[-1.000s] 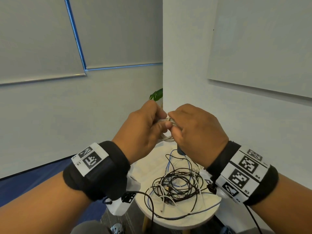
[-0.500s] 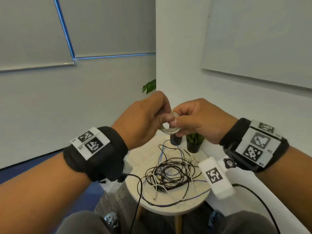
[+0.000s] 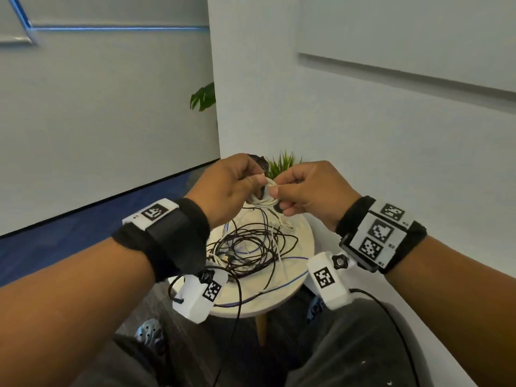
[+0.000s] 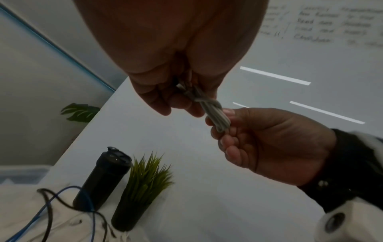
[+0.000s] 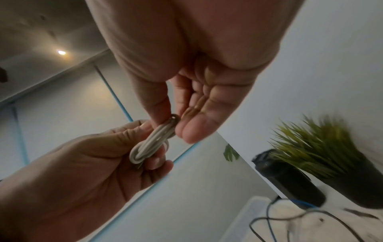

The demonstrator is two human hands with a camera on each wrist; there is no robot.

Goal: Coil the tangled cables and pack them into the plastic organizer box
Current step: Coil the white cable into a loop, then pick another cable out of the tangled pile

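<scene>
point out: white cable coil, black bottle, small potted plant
white cable coil (image 5: 149,145), right wrist view, on the middle of the bundled loops.
black bottle (image 4: 101,178), left wrist view, on the middle of its body.
small potted plant (image 4: 147,173), left wrist view, on the green blades above the pot.

White cable (image 5: 149,145) smooth plastic; tabletop (image 3: 301,236) matt; wristbands (image 3: 173,241) cloth.
</scene>
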